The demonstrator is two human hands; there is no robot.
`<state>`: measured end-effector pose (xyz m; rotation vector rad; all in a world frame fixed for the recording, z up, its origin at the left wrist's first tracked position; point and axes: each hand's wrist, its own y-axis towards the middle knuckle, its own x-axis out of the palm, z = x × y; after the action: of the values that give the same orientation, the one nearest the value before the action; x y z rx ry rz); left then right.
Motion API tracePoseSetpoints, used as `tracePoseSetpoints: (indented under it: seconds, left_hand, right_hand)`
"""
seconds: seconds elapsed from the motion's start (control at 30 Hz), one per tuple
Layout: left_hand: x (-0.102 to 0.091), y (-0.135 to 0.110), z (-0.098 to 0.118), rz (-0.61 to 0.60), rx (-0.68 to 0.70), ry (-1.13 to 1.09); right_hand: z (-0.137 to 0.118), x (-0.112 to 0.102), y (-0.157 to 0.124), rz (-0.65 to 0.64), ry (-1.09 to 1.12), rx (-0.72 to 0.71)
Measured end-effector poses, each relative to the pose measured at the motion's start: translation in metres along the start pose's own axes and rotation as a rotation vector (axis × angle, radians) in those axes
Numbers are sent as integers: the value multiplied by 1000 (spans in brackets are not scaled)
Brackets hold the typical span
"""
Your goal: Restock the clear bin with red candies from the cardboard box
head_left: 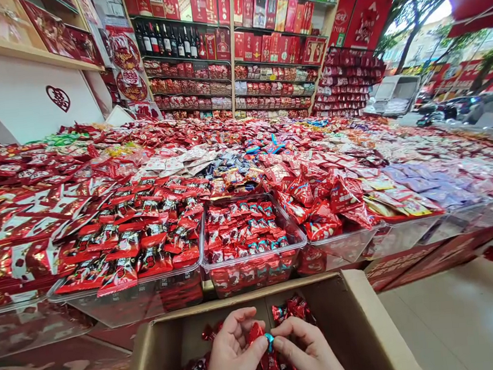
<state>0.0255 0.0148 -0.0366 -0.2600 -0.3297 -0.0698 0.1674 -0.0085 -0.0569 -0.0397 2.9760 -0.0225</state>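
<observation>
Over an open cardboard box [376, 317], my left hand [234, 353] is closed round a red-wrapped candy [256, 331], thumb and fingers pressing its sides. My right hand [307, 349] pinches the blue twisted end [269, 341] of the wrapper between thumb and forefinger. Fingers cover part of the candy. More red wrapped candies [295, 307] lie in the bottom of the box, below and around my hands. Just beyond the box, a clear plastic bin [298, 242] holds small red candies [245, 225], some with blue ends.
Clear bins of red packets [126, 241] and triangular red bags [346, 193] flank the middle bin. Heaps of wrapped sweets [233, 131] cover the display behind. Shelves [233, 65] with bottles [167, 41] and red boxes stand farther back. Tiled floor [451, 305] shows at right.
</observation>
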Motion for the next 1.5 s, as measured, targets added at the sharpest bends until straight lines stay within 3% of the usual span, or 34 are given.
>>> tracePoseSetpoints:
  seconds: [0.17, 0.63, 0.8, 1.07, 1.2, 1.27, 1.33, 1.5]
  left_hand:
    - [-3, 1, 2, -23, 4, -12]
    - [-3, 3, -3, 26, -24, -20]
    - [-3, 2, -2, 29, -18, -63]
    - [-1, -1, 9, -100, -120, -168]
    - [0, -3, 16, -95, -133, -115]
    - [1, -3, 17, -79, -107, -119]
    - [1, -3, 18, -74, -80, -142]
    - [0, -2, 16, -88, -103, -245]
  right_hand:
    - [-6, 2, -3, 68, -26, -30]
    - [2, 7, -5, 93, -67, -25]
    - [3, 8, -6, 120, -141, -94]
    - [-11, 15, 0, 56, 238, 89]
    - [-10, 17, -1, 40, 187, 72]
    - [-14, 11, -3, 48, 48, -19]
    - [-27, 0, -4, 38, -133, -208]
    - [-98, -39, 12, -17, -482, -704]
